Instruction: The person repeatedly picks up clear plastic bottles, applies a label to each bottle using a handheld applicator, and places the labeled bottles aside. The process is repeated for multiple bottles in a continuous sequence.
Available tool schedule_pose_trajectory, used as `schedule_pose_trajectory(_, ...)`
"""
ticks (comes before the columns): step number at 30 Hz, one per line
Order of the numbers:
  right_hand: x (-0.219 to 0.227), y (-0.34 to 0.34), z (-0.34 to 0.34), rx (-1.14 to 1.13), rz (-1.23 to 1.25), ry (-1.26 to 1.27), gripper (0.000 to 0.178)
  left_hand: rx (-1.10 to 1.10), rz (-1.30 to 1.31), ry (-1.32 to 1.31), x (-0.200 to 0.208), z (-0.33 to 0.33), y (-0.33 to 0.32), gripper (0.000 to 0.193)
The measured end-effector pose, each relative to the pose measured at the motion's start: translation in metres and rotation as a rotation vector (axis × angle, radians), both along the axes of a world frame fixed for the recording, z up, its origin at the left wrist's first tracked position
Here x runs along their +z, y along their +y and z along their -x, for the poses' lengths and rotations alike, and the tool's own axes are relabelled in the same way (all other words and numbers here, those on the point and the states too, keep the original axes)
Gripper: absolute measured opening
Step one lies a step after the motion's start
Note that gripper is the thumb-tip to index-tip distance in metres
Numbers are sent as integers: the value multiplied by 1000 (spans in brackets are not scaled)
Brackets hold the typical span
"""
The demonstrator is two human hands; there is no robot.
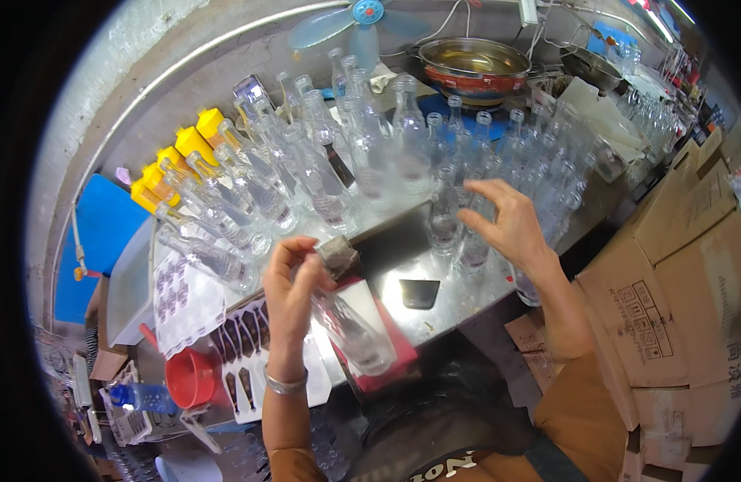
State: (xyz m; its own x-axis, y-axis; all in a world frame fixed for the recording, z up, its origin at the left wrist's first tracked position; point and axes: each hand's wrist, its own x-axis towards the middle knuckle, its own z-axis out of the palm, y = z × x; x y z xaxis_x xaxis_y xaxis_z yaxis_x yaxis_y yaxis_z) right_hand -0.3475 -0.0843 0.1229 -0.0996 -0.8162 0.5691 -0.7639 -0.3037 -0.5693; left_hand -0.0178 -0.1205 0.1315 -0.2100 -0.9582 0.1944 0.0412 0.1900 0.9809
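My left hand (290,281) is closed around the neck end of a clear glass bottle (354,337). The bottle tilts with its base toward me, over a white and red pad (402,345). Just beyond those fingers sits a small grey-brown block (337,255). My right hand (507,221) is raised with thumb and fingers apart, beside upright clear bottles (444,221) at the table's front. Its fingers hide part of these bottles, and I see nothing held in it. A dark flat piece (419,294) lies on the metal tabletop (459,309) between my hands.
Many glass bottles (322,193) crowd the raised surface behind. Sheets of dark labels (240,341) and a purple-printed sheet (181,301) lie left, near a red cup (189,377) and yellow bottles (193,145). Cardboard boxes (651,321) stand right; a large bowl (475,64) and fan (366,24) are behind.
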Motion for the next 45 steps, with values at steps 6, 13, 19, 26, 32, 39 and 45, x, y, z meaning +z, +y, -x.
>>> schedule_pose_trajectory(6, 4, -11, -4, -162, -201, 78, 20, -120, -209, -12, 14, 7, 1, 13)
schedule_pose_trajectory(13, 56, -25, -39, -208, -516, 46, 40, -198, 57, -66, 20, -20, -13, 33)
schedule_pose_trajectory(19, 49, -49, -27, -127, -580, 131, 35, 8, 190, -169, 80, -3, -43, 59)
schedule_pose_trajectory(26, 40, -60, -20, -117, -765, 291, 30, 224, 344, -523, 101, 53, -104, 45)
schedule_pose_trajectory(32, 42, -53, -15, -71, -732, 210, 27, 164, 283, -761, 105, 51, -98, 21)
schedule_pose_trajectory(39, 68, -14, 1, 17, -693, 102, 20, -19, 216, -937, 148, 96, -95, 44)
schedule_pose_trajectory(45, 99, 2, 5, 105, -732, 78, 20, 15, 83, -969, 137, 118, -102, 30)
